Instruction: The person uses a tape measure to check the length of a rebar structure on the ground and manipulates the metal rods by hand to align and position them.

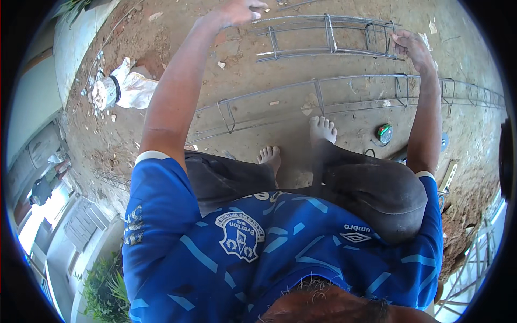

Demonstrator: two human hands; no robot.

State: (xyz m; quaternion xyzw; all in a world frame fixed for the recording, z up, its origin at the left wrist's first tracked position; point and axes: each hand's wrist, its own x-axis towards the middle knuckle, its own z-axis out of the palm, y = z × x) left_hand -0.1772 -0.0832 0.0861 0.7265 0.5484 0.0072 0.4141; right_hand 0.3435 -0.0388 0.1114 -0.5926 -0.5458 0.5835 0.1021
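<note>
A short rebar cage (332, 51), made of long steel bars with rectangular wire stirrups, lies on the ground at the far side. My right hand (414, 48) is at its right end, thumb and fingers closed around the end stirrup and bars. My left hand (237, 12) reaches beside the cage's left end, with its fingers stretched out and apart; nothing shows in it. Between the short cage and my bare feet (323, 129) runs a longer rebar cage (319, 97), its stirrups spaced widely. My right forearm hides part of it.
A green and black tape measure (384, 133) lies right of my feet. A power tool with a disc (444, 141) is partly hidden behind my right arm, near a pale flat bar (448, 176). A white sack (132, 89) sits at left. Rubble dots the dirt ground.
</note>
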